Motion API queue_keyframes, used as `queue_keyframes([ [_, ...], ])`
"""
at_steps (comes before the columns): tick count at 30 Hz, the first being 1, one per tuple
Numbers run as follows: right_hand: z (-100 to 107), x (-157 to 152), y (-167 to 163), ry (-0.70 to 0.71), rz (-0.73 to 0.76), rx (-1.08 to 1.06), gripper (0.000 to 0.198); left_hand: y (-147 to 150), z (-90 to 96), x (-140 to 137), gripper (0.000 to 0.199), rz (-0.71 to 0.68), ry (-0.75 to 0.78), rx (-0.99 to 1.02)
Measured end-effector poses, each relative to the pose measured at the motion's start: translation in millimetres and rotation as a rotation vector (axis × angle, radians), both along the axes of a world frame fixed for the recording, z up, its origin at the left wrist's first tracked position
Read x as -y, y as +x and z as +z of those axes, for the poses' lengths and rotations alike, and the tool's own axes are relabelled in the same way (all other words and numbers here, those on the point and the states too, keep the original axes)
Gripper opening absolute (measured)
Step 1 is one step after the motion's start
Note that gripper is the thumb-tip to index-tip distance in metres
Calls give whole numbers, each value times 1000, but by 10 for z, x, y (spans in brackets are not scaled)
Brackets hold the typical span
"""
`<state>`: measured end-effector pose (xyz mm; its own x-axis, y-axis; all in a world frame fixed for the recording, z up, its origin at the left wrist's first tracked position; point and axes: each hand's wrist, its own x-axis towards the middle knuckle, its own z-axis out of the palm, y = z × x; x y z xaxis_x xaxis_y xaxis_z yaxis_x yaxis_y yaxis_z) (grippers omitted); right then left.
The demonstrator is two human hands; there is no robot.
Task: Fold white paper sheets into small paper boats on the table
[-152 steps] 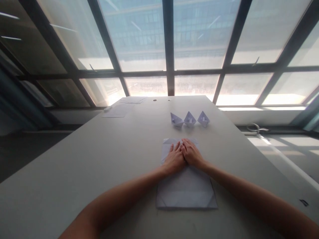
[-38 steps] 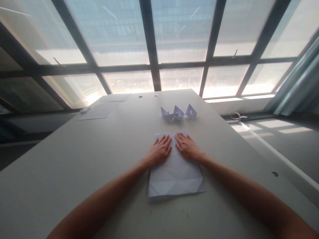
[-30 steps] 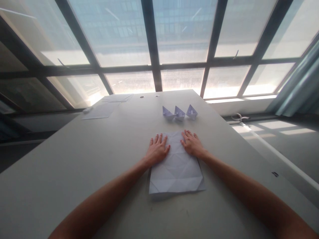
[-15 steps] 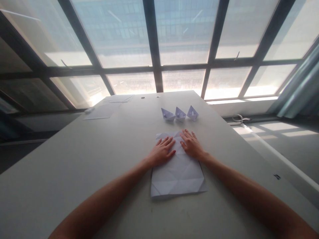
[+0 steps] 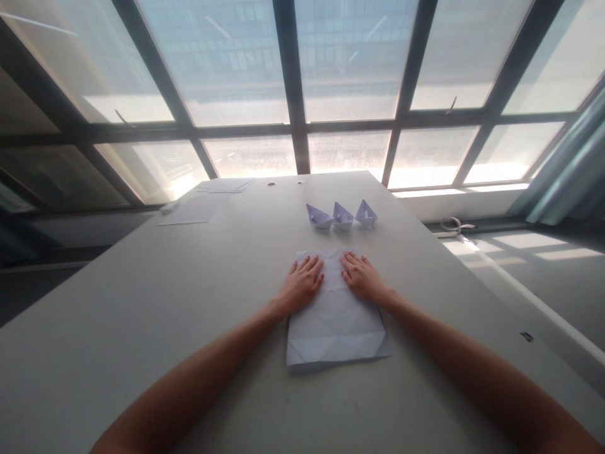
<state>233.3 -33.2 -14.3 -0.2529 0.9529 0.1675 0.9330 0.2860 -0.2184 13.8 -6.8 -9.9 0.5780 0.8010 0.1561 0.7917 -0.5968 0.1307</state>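
A creased white sheet of paper (image 5: 338, 321) lies on the white table before me, with fold lines across it and angled creases at its near corners. My left hand (image 5: 302, 282) rests flat on the sheet's far left part, fingers stretched out. On the far right part lies my right hand (image 5: 362, 276), also flat with extended fingers. A strip of paper shows between the two hands. Just beyond the sheet stand three folded paper boats in a row: a left one (image 5: 319, 218), a middle one (image 5: 343, 218) and a right one (image 5: 366, 216).
Several flat white sheets (image 5: 189, 209) lie at the table's far left. The white table (image 5: 198, 271) reaches toward a large framed window (image 5: 350, 63). A small dark mark (image 5: 526, 337) shows near the right edge. A curtain (image 5: 562, 164) hangs at the right.
My left hand has slid left, away from the right hand. My right hand has shifted slightly toward me, and the paper's far edge looks flatter.
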Motion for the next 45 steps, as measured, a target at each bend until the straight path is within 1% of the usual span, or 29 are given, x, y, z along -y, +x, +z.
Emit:
queue_keyframes([
  [2, 0, -14, 30, 0, -30, 1, 52, -3, 23, -3, 50, 9, -6, -1],
  [4, -2, -24, 49, 1, -47, -6, 52, -17, 67, -5, 55, -65, -37, -14],
  [5, -2, -28, 54, 4, -50, -10, 52, -28, 94, -8, 60, -128, -60, -27],
  [7, 1, -31, 57, 10, -51, -19, 51, -56, 146, -17, 77, -256, -110, -58],
  [9, 10, -30, 56, 16, -49, -28, 50, -84, 181, -33, 94, -318, -149, -73],
  [11, 21, -29, 54, 20, -52, -36, 50, -103, 192, -54, 101, -320, -171, -59],
  [14, 33, -30, 59, 20, -38, -53, 48, -112, 176, -89, 101, -313, -190, -27],
  [18, 31, -32, 73, 33, 37, -100, 48, -102, 157, -133, 101, -314, -205, -8],
  [21, 47, -21, 77, 82, 127, -174, 43, -95, 177, -150, 92, -307, -187, 41],
  [26, 134, 10, 99, 138, 336, -276, 40, -114, 221, -132, 54, -311, -113, 169],
  [30, 173, 2, 178, 124, 417, -318, 43, -142, 193, -117, 35, -250, -93, 278],
  [32, 160, -17, 225, 90, 437, -389, 37, -153, 173, -124, 27, -218, -98, 347],
  [34, 129, -43, 265, 47, 418, -508, 26, -160, 160, -138, 24, -194, -104, 411],
  [36, 92, -77, 295, 37, 332, -652, 22, -161, 154, -157, 24, -145, -105, 493],
  [38, 62, -116, 315, 79, 208, -778, 26, -158, 150, -180, 26, -76, -105, 614],
  [40, 50, -153, 328, 149, 76, -894, 30, -152, 152, -201, 29, -1, -95, 767],
  [42, 58, -178, 332, 196, -24, -1015, 33, -147, 163, -214, 32, 76, -79, 906],
  [43, 68, -184, 329, 195, -48, -1088, 34, -145, 172, -217, 34, 117, -68, 963],
  [45, 94, -180, 314, 120, -31, -1234, 36, -142, 198, -215, 34, 183, -41, 1041],
])
